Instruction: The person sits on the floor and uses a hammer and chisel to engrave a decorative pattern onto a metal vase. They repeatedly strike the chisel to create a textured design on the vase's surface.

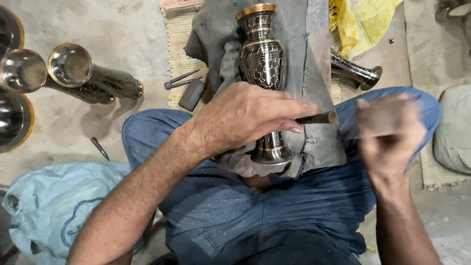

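Dark engraved metal vase with gold rim bands (262,64) lies lengthwise on a grey cloth (314,73) across the person's blue-jeaned lap (235,206), mouth pointing away, foot toward the body. Nothing visible inside it from this angle. Left hand (245,118) rests over the vase's lower neck, just above the foot, fingers clenched around a thin dark rod-like tool (316,118) whose tip sticks out to the right, past the vase. Right hand (387,130) is raised beside that tip, motion-blurred; cannot tell whether it grips anything. On the concrete floor (127,34) at left, two similar dark vases (93,76) lie on their sides, shiny interiors showing, empty. Another metal vase (355,73) lies right of the cloth, near a yellow bag (363,19). Small dividers (180,79) and a dark block (192,94) lie on a woven mat (179,44). Light blue plastic bag (54,206) sits bottom left.
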